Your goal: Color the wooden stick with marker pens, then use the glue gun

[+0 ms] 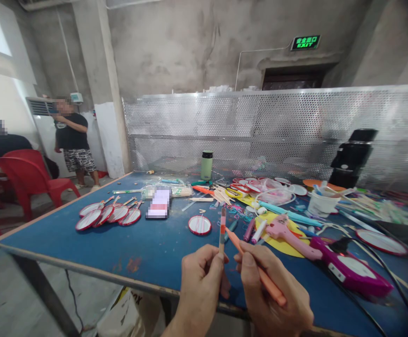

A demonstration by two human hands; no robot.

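- Left hand (202, 276), lower centre of the frame: fingers closed on a flat stick (222, 230), which it holds upright above the near edge of the blue bench (148, 252).
- Right hand (272, 295), just right of the left hand: fingers closed on an orange pen (270, 284). The pen slants up and to the left, and its tip meets the stick beside the stick's orange band.
- Centre of the frame, beyond the stick: one red-rimmed disc (200, 225) lies flat on the bench.
- Right of the hands: a pink glue gun (290, 232) rests on a yellow sheet (284, 247). A purple tool (351, 270) with a black cable lies toward the lower right.
- Left of centre: a row of overlapping discs (107, 215), each with a red rim and a stick handle.
- Far side of the bench, centre: a green bottle (207, 165) stands upright before a perforated metal screen (277, 126).
- Upper left: a standing person (71, 140) is near a red chair (28, 175).
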